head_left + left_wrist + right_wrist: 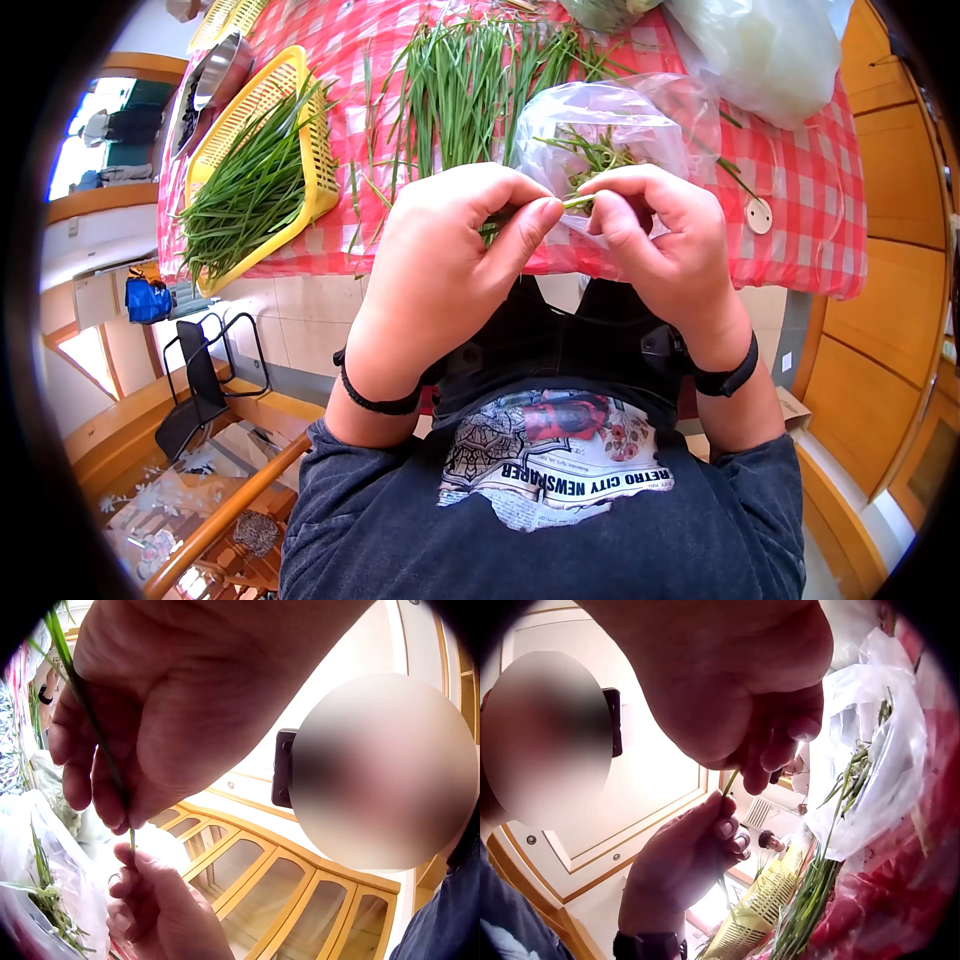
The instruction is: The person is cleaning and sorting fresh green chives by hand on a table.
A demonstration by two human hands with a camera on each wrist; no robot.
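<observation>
The left hand (455, 250) and right hand (665, 235) face each other just over the table's near edge, each pinching a thin green stalk (578, 202) between thumb and fingers. In the left wrist view the stalk (105, 746) runs along the left hand (172, 712) down to the right fingertips (133, 859). Beyond the hands lies an open clear plastic bag (545, 115) with green scraps (600, 152) inside. Long green stalks (455, 90) lie spread on the checked cloth left of the bag. The right wrist view shows the stalk's end (731, 782) between both hands.
A yellow basket (320, 165) of green leaves stands at the table's left, a metal bowl (224, 72) behind it. A full plastic bag (765, 55) sits at the back right. A round white tag (759, 215) lies on the red checked cloth (835, 185) near the right edge.
</observation>
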